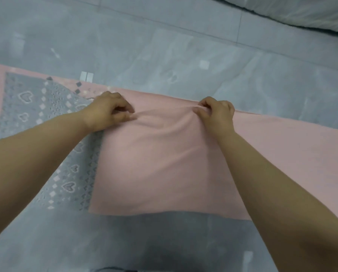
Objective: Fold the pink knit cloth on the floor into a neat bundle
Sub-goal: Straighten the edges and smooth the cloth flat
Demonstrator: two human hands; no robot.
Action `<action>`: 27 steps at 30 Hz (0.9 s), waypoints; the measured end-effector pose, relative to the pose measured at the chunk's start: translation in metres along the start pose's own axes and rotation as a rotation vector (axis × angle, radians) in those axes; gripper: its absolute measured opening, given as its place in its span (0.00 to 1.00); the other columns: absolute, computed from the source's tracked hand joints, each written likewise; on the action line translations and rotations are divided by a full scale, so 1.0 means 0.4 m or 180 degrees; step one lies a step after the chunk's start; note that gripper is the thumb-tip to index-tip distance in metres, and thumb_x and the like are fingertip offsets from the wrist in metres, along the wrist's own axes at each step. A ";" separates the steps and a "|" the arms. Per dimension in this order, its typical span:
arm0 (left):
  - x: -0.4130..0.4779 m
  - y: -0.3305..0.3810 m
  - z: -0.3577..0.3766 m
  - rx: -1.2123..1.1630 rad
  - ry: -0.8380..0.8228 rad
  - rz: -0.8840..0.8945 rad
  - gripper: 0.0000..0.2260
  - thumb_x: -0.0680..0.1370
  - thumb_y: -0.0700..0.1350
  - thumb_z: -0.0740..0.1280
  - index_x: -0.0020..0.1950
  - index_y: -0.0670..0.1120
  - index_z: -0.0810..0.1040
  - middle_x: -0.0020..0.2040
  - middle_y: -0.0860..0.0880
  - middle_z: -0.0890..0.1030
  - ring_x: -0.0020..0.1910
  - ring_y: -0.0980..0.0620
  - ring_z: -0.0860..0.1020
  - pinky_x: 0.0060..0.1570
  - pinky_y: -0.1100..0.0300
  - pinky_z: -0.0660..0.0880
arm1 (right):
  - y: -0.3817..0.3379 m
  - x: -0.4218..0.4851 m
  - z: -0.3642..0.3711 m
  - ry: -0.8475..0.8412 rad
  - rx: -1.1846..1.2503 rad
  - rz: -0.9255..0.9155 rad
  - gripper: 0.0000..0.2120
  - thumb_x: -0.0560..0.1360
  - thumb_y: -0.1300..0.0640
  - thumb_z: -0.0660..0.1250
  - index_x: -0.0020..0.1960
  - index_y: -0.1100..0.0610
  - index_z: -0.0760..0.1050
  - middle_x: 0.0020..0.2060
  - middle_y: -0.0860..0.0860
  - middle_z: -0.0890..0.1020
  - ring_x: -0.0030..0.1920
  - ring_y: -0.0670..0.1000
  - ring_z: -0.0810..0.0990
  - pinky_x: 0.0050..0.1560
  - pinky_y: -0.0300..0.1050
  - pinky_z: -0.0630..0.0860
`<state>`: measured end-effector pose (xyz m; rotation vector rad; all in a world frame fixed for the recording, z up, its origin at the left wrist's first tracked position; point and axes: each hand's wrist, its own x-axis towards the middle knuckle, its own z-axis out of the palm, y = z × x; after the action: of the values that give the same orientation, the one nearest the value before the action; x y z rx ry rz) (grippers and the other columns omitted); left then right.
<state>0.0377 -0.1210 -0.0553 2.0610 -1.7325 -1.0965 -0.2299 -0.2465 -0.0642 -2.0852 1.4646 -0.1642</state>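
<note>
Well beyond the fingertips, smooth grey floor tiles (164,46) with thin seams and pale shiny spots. Farther off past the right hand (217,112), up in the corner, something white and puffy like bedding (311,10). Both bare forearms across the near parts of the cloth, hiding some of it.

Right under both hands, flat on the floor, the pink knit cloth (164,163), spread wide to both sides. Left hand (107,112) curled, thumb and first finger squeezed tight on a small ridge of pink cloth. Right hand curled too, thumb and fingers pinching the cloth near its far edge. Between the two pinches, a tight wrinkle.

Below the fingers, a plain pink flap, soft, smooth and nearly square. Out past the left fingers, a grey patterned panel (26,107) with little hearts and diamonds, bumpy to look at.
</note>
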 end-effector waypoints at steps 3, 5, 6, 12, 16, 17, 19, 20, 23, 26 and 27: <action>0.046 0.054 0.031 -0.0549 -0.0098 -0.0225 0.08 0.73 0.49 0.69 0.46 0.45 0.79 0.42 0.49 0.77 0.44 0.50 0.74 0.40 0.66 0.67 | -0.013 0.019 0.007 0.0221 0.0343 0.0220 0.08 0.74 0.51 0.65 0.47 0.56 0.76 0.39 0.47 0.76 0.44 0.47 0.66 0.56 0.41 0.56; 0.075 0.076 0.047 -0.0475 -0.0222 -0.0284 0.04 0.74 0.45 0.68 0.43 0.46 0.76 0.37 0.50 0.75 0.39 0.49 0.72 0.37 0.66 0.66 | -0.019 0.037 0.010 0.0110 0.0310 0.0219 0.07 0.74 0.51 0.65 0.45 0.55 0.75 0.39 0.46 0.76 0.43 0.48 0.69 0.52 0.40 0.55; 0.084 0.082 0.046 -0.0448 -0.0214 -0.0294 0.03 0.75 0.44 0.67 0.44 0.45 0.75 0.36 0.50 0.75 0.38 0.48 0.72 0.37 0.63 0.67 | -0.016 0.041 0.009 0.0004 0.0241 0.0209 0.07 0.73 0.51 0.66 0.45 0.55 0.75 0.39 0.46 0.76 0.44 0.49 0.71 0.52 0.41 0.54; 0.079 0.048 -0.026 -0.0555 -0.0170 -0.0401 0.07 0.76 0.48 0.65 0.45 0.46 0.70 0.40 0.47 0.77 0.37 0.49 0.73 0.37 0.61 0.66 | 0.058 0.025 -0.013 0.0005 -0.0140 0.0247 0.13 0.73 0.49 0.66 0.53 0.54 0.72 0.50 0.52 0.79 0.53 0.54 0.75 0.53 0.44 0.55; 0.071 -0.004 -0.068 0.0214 -0.0987 -0.0595 0.18 0.68 0.55 0.71 0.49 0.43 0.80 0.47 0.44 0.81 0.47 0.43 0.78 0.50 0.55 0.72 | 0.081 0.023 -0.023 0.0051 -0.0463 0.0261 0.12 0.74 0.47 0.63 0.51 0.55 0.72 0.48 0.55 0.76 0.52 0.57 0.73 0.53 0.47 0.56; 0.073 -0.016 -0.076 0.0309 -0.1024 -0.0627 0.17 0.68 0.55 0.72 0.47 0.43 0.80 0.47 0.43 0.83 0.46 0.42 0.78 0.50 0.54 0.73 | 0.083 0.024 -0.021 0.0073 -0.0559 0.0232 0.12 0.75 0.47 0.62 0.50 0.56 0.72 0.46 0.56 0.76 0.51 0.58 0.72 0.53 0.48 0.56; 0.072 -0.027 -0.098 0.0352 -0.1053 -0.0701 0.14 0.66 0.56 0.72 0.40 0.45 0.80 0.43 0.43 0.83 0.42 0.41 0.79 0.46 0.55 0.74 | 0.082 0.026 -0.015 0.0176 -0.0729 0.0232 0.12 0.76 0.47 0.60 0.48 0.57 0.72 0.45 0.57 0.75 0.50 0.58 0.71 0.53 0.49 0.56; 0.069 -0.033 -0.108 0.0232 -0.1065 -0.0727 0.13 0.66 0.57 0.72 0.37 0.47 0.79 0.45 0.44 0.83 0.43 0.41 0.80 0.46 0.55 0.74 | 0.081 0.026 -0.011 0.0247 -0.0808 0.0271 0.13 0.76 0.47 0.60 0.48 0.57 0.72 0.46 0.57 0.75 0.49 0.58 0.70 0.53 0.49 0.57; 0.064 -0.056 -0.146 -0.0230 -0.1287 -0.0897 0.24 0.64 0.67 0.67 0.34 0.45 0.74 0.56 0.50 0.81 0.52 0.41 0.78 0.50 0.55 0.72 | 0.078 0.022 0.005 0.0452 -0.1029 0.0373 0.13 0.77 0.47 0.59 0.48 0.57 0.72 0.47 0.58 0.74 0.50 0.59 0.69 0.56 0.51 0.57; 0.040 -0.084 -0.182 0.0757 -0.1431 -0.0907 0.34 0.62 0.74 0.61 0.49 0.46 0.79 0.46 0.56 0.81 0.47 0.49 0.77 0.54 0.58 0.61 | 0.062 0.024 0.019 0.0622 -0.1102 0.0530 0.13 0.77 0.49 0.59 0.48 0.58 0.73 0.50 0.60 0.73 0.52 0.60 0.68 0.60 0.52 0.56; 0.034 -0.107 -0.187 0.1087 -0.1245 -0.0842 0.30 0.64 0.71 0.63 0.52 0.48 0.79 0.40 0.56 0.80 0.46 0.50 0.76 0.55 0.59 0.57 | 0.058 0.027 0.021 0.0658 -0.1114 0.0582 0.13 0.77 0.49 0.59 0.49 0.59 0.73 0.51 0.60 0.73 0.53 0.60 0.68 0.61 0.52 0.56</action>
<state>0.1195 -0.1425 -0.0349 2.4698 -1.9810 -1.4494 -0.2413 -0.2581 -0.0856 -2.2410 1.9157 -0.0550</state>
